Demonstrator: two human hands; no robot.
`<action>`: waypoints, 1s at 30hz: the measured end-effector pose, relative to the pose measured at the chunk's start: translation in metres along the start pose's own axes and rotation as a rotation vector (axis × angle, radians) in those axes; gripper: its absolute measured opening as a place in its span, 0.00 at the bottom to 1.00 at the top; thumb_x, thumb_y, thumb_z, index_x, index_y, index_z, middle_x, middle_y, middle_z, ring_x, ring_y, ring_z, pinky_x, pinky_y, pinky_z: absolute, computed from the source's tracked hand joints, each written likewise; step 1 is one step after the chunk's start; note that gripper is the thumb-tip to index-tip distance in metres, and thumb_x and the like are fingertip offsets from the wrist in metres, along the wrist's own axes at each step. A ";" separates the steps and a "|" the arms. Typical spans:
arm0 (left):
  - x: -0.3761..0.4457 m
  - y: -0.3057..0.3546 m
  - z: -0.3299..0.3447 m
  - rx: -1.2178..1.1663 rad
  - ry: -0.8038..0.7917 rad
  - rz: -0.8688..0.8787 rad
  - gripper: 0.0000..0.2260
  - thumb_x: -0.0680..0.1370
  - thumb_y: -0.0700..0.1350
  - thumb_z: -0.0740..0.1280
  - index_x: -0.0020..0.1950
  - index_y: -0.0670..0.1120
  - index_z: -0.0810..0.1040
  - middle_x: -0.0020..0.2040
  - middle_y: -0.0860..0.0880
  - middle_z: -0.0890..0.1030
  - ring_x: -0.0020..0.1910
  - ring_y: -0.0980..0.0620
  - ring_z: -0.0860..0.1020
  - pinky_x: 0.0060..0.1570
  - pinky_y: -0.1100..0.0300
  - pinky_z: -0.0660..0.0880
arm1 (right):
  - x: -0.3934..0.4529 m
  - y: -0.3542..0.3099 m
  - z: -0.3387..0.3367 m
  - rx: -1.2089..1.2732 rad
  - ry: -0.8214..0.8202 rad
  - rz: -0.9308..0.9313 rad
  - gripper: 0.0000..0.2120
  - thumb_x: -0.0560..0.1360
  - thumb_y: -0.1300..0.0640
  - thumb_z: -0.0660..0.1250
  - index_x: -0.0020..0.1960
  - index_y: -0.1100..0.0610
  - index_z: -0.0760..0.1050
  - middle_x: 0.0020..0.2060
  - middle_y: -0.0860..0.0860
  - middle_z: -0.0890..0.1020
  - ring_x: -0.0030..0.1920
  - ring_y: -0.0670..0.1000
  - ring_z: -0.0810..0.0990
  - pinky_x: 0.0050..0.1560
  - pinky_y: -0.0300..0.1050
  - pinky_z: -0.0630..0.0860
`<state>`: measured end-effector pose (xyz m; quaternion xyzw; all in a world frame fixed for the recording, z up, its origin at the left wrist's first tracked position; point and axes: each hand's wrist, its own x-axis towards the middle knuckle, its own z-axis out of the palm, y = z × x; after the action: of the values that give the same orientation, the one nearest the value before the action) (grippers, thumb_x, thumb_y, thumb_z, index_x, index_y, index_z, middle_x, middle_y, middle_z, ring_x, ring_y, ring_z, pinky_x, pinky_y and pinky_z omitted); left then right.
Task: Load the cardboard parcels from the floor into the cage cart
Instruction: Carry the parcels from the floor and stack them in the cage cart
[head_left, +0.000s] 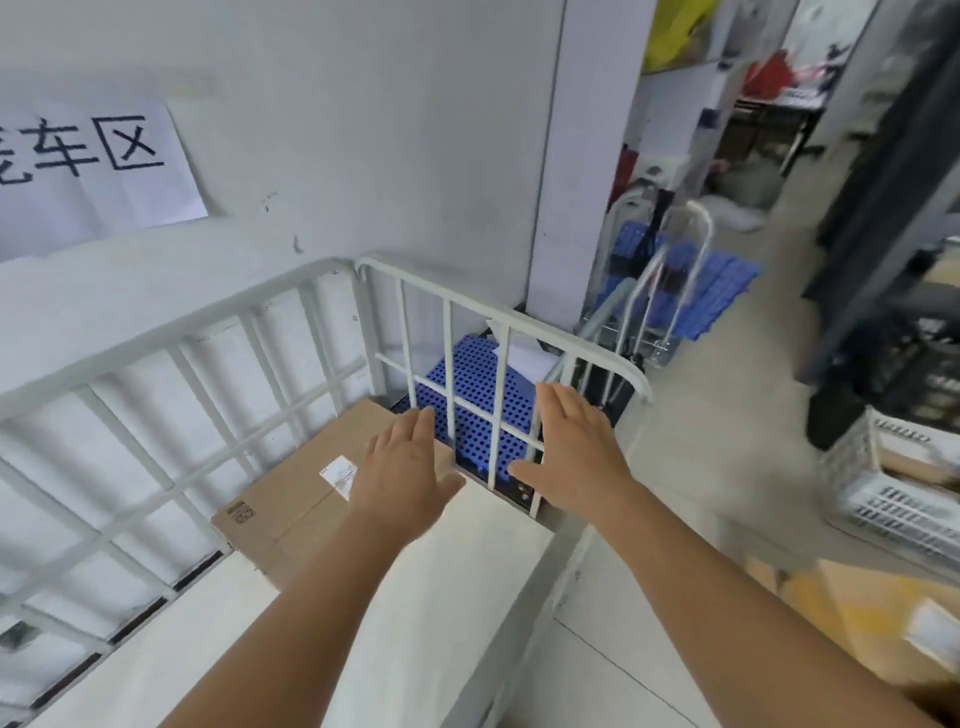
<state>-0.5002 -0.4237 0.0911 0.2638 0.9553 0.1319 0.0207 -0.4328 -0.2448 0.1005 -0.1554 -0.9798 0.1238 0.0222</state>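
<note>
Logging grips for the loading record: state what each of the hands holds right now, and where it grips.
Nothing is held. Left hand and right hand are both open with straight fingers, above the brown parcel in the cage cart.

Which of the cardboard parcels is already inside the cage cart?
The brown parcel under the left hand, within the white bars; the other lies outside, lower right.

A brown cardboard parcel (296, 499) lies flat inside the white cage cart (218, 415), in its far corner toward 11 o'clock, close to the barred walls. Tape runs along its top seam; a white label sits near the middle and a small printed code near its 8 o'clock corner. At 5 o'clock, another cardboard parcel (852, 618) with a white label lies on the floor outside the cart.
</note>
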 end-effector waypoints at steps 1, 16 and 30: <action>-0.001 0.004 0.000 -0.019 -0.004 0.010 0.36 0.78 0.57 0.64 0.79 0.46 0.51 0.78 0.48 0.56 0.77 0.48 0.56 0.74 0.53 0.53 | -0.005 0.002 -0.003 0.018 0.012 0.007 0.46 0.75 0.41 0.67 0.80 0.57 0.43 0.79 0.53 0.50 0.79 0.53 0.47 0.77 0.51 0.47; -0.061 0.219 0.055 -0.013 -0.188 0.508 0.37 0.78 0.58 0.63 0.79 0.45 0.50 0.78 0.48 0.55 0.77 0.49 0.56 0.75 0.53 0.54 | -0.206 0.172 -0.029 0.053 0.076 0.544 0.45 0.75 0.41 0.65 0.80 0.57 0.43 0.78 0.52 0.51 0.78 0.54 0.48 0.77 0.51 0.49; -0.113 0.460 0.174 0.026 -0.416 0.841 0.34 0.78 0.56 0.64 0.78 0.42 0.54 0.76 0.47 0.61 0.75 0.49 0.60 0.71 0.56 0.58 | -0.378 0.374 -0.025 0.163 0.075 1.007 0.47 0.74 0.42 0.67 0.80 0.55 0.41 0.79 0.51 0.49 0.79 0.54 0.46 0.78 0.53 0.45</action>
<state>-0.1548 -0.0597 0.0405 0.6492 0.7425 0.0610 0.1534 0.0404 -0.0114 0.0295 -0.6103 -0.7691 0.1896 0.0068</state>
